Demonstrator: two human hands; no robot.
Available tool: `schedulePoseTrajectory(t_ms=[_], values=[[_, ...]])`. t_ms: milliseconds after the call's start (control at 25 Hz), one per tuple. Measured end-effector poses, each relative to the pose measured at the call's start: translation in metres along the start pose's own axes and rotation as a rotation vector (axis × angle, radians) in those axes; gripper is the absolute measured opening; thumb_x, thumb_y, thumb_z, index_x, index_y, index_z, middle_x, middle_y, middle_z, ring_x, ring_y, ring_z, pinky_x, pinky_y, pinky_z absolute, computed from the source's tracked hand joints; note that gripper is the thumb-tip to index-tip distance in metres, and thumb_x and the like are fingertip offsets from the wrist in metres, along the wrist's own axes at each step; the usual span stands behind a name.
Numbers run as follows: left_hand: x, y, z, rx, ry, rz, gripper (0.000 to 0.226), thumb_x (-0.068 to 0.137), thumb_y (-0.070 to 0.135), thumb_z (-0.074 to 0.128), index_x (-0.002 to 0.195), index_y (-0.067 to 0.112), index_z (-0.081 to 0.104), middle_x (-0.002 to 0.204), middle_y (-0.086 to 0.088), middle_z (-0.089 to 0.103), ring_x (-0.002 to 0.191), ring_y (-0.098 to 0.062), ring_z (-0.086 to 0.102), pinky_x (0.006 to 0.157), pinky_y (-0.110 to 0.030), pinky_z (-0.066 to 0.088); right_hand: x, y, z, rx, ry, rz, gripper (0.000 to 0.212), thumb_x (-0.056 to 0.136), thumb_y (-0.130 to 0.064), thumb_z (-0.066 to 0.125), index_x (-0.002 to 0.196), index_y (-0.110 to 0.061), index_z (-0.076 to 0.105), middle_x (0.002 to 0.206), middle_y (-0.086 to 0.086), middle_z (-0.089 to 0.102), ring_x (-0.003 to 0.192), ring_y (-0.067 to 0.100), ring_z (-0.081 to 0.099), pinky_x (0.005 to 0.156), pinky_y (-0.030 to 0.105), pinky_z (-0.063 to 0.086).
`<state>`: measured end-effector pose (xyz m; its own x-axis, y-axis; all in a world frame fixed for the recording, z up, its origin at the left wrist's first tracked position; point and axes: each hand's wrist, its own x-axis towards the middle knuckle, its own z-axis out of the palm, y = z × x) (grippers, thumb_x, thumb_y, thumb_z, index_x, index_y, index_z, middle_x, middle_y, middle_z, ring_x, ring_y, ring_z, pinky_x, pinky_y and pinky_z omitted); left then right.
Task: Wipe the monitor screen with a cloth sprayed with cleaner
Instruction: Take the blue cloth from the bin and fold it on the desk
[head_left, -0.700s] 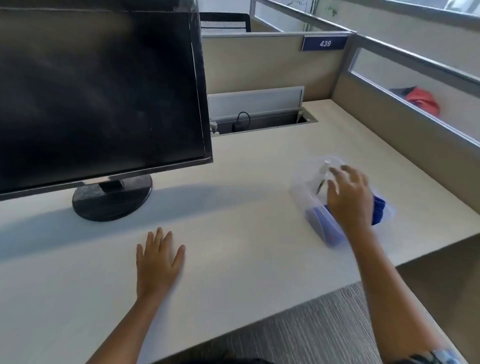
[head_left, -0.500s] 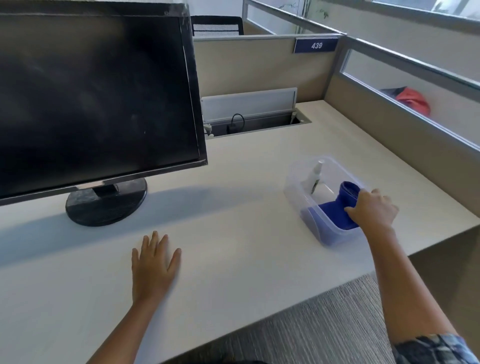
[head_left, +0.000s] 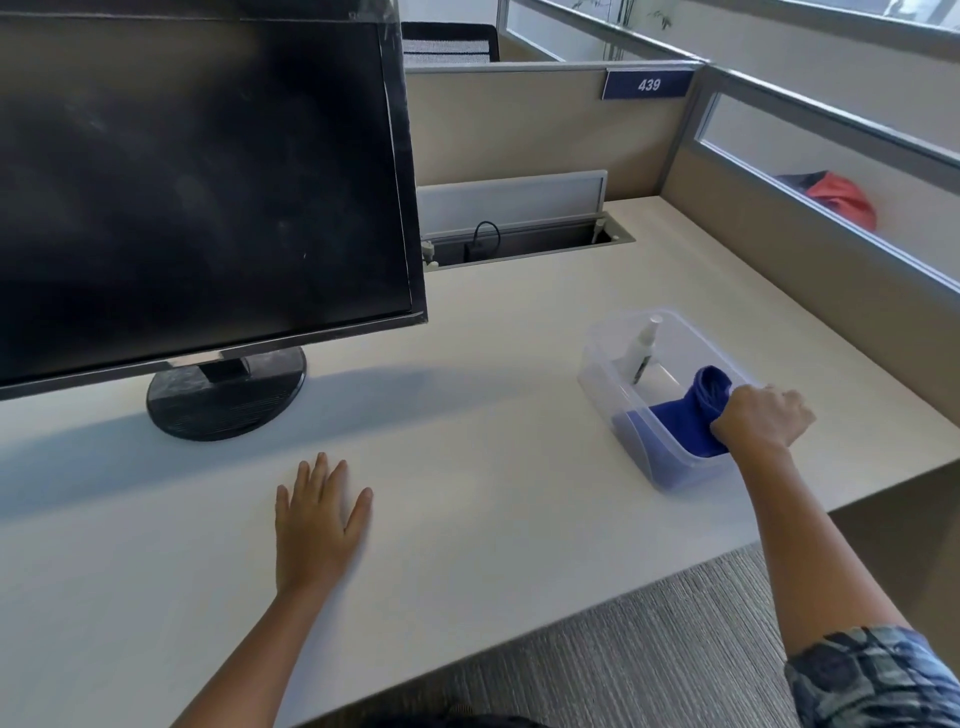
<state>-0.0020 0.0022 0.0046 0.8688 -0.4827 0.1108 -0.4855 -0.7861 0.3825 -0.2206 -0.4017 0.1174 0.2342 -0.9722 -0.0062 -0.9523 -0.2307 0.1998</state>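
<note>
Meanwhile, the left hand (head_left: 318, 525) is lying flat, fingers spread, near the desk's (head_left: 493, 441) front edge. The right hand (head_left: 761, 418) is gripping the blue cloth (head_left: 691, 415) over the clear bin (head_left: 602, 374) near the right edge; a spray bottle (head_left: 643, 345) is leaning inside. The monitor (head_left: 197, 176) is standing at the back left.

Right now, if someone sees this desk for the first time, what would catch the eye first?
The big dark monitor fills the upper left, its screen smeared. At the right, the right hand grips a blue cloth in a clear bin that also holds a white spray bottle. The left hand lies flat on the desk, nearer.
</note>
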Motion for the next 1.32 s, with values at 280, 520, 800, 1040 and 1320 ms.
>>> schedulePoseTrajectory(t_ms=[280,520,800,1040,1320], values=[[0.000,-0.001,0.001,-0.010,0.014,0.006,0.066,0.086,0.051,0.031,0.135,0.009,0.046,0.150,-0.013,0.034,0.142,-0.030,0.023,0.116,-0.049,0.014,-0.024,0.011,-0.078,0.637,0.114,-0.219,0.025,0.073,-0.015,0.065,0.097,-0.017,0.059,0.088,0.009,0.063,0.076,0.032,0.055,0.065,0.034,0.044],[0.001,-0.004,0.002,-0.007,-0.002,0.004,0.066,0.086,0.051,0.030,0.136,0.010,0.045,0.151,-0.012,0.032,0.143,-0.029,0.021,0.116,-0.048,0.013,-0.097,-0.007,-0.161,1.145,0.450,-0.613,0.022,0.066,-0.023,0.066,0.083,-0.027,0.053,0.068,-0.015,0.053,0.057,-0.005,0.050,0.052,0.005,0.039],[-0.001,-0.004,0.000,-0.025,0.033,-0.007,0.045,0.097,0.032,0.045,0.135,0.009,0.046,0.149,-0.015,0.037,0.140,-0.031,0.027,0.115,-0.049,0.018,-0.140,-0.122,-0.083,1.731,-0.500,-0.472,0.033,0.082,-0.009,0.069,0.103,-0.024,0.048,0.097,0.004,0.063,0.077,0.012,0.065,0.058,0.024,0.055],[0.001,-0.003,0.002,-0.087,0.032,-0.030,0.043,0.101,0.027,0.028,0.139,0.013,0.041,0.153,-0.008,0.031,0.144,-0.025,0.019,0.117,-0.042,0.009,-0.163,-0.145,0.026,1.172,-0.706,-0.371,0.065,0.084,-0.014,0.070,0.137,-0.017,0.032,0.123,0.010,0.054,0.090,0.021,0.063,0.058,0.028,0.059],[0.002,-0.008,0.006,-0.045,-0.003,0.004,0.049,0.097,0.034,0.036,0.141,0.014,0.036,0.155,-0.008,0.026,0.145,-0.024,0.015,0.117,-0.042,0.006,-0.159,-0.132,0.022,0.555,-0.142,-0.737,0.085,0.080,-0.045,0.070,0.145,-0.010,0.028,0.129,0.016,0.049,0.114,0.034,0.051,0.089,0.040,0.047]])
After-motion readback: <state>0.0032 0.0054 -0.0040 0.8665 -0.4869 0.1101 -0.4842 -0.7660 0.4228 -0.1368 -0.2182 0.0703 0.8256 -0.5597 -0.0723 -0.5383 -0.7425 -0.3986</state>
